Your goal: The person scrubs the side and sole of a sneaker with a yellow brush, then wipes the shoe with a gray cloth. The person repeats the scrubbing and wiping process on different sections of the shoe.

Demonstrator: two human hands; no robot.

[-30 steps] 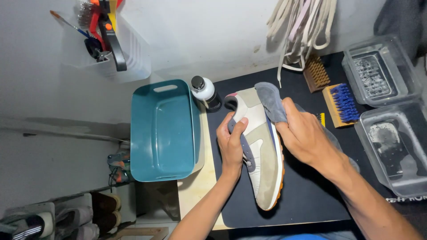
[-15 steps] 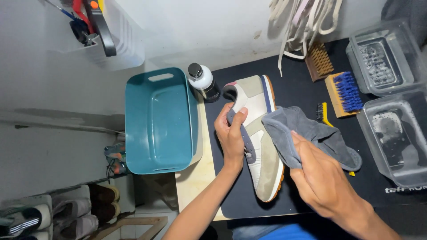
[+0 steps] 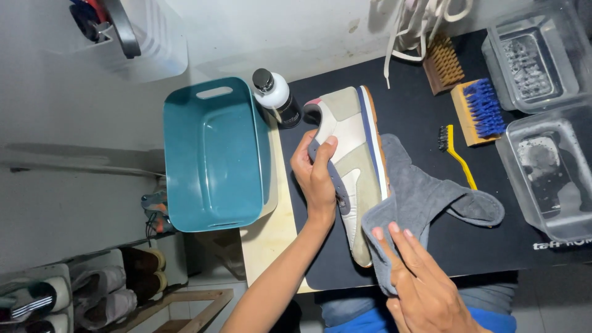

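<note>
Low in the frame, the right hand (image 3: 425, 290) pinches the grey cloth (image 3: 425, 197) with fingers half-spread; at centre the left hand (image 3: 317, 176) curls around the sneaker (image 3: 351, 154) on the black mat (image 3: 419, 111), teal tub (image 3: 213, 154) beyond

This looks like a small shoe-cleaning workstation in a home or modest repair shop. A black work mat (image 3: 431, 246) covers a light wooden table (image 3: 271, 246) set against a white wall. Cleaning gear lies around: a blue-bristled brush (image 3: 478, 111), a tan brush (image 3: 444, 61), a small yellow-handled brush (image 3: 456, 154), a cleaner bottle (image 3: 277, 98), a teal plastic basin (image 3: 213, 160) and clear tubs (image 3: 533, 52). Shoes fill a low rack (image 3: 92, 296) on the floor.
</note>
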